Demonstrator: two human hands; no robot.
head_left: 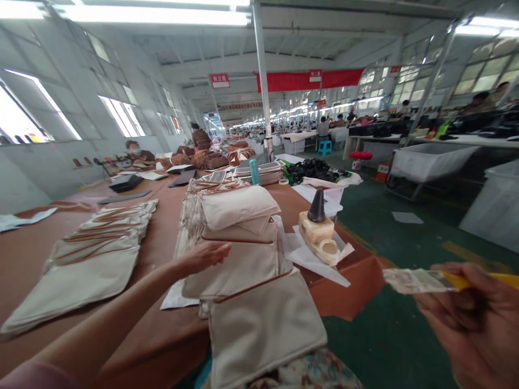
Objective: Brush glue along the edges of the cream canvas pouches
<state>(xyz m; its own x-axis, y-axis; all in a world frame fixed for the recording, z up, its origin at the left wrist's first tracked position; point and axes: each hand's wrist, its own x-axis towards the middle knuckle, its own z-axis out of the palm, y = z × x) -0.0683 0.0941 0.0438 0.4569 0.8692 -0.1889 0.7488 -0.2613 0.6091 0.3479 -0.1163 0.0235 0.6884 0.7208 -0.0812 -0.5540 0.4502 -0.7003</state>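
My left hand point(208, 255) reaches over a stack of beige fabric panels point(239, 270) with brown-trimmed edges, its fingers stretched to the right and slightly bent. Nothing shows between them; whether the fingertips touch the top panel I cannot tell. At the right, my right hand point(466, 308) is closed around the yellow handle of a flat brush point(421, 281), whose pale, crusted end points left. One beige panel point(267, 324) lies nearest me, partly over my patterned clothing. Beyond the stack's right side stands a cream container point(317, 229) with a dark cone point(317, 205) and a round opening.
Another spread row of beige panels point(93, 265) lies on the brown-covered table point(162, 237) at left. A teal bottle point(254, 172) stands behind the main stack. White paper point(312, 265) lies under the container. A wheeled white bin point(430, 161) stands across the green floor.
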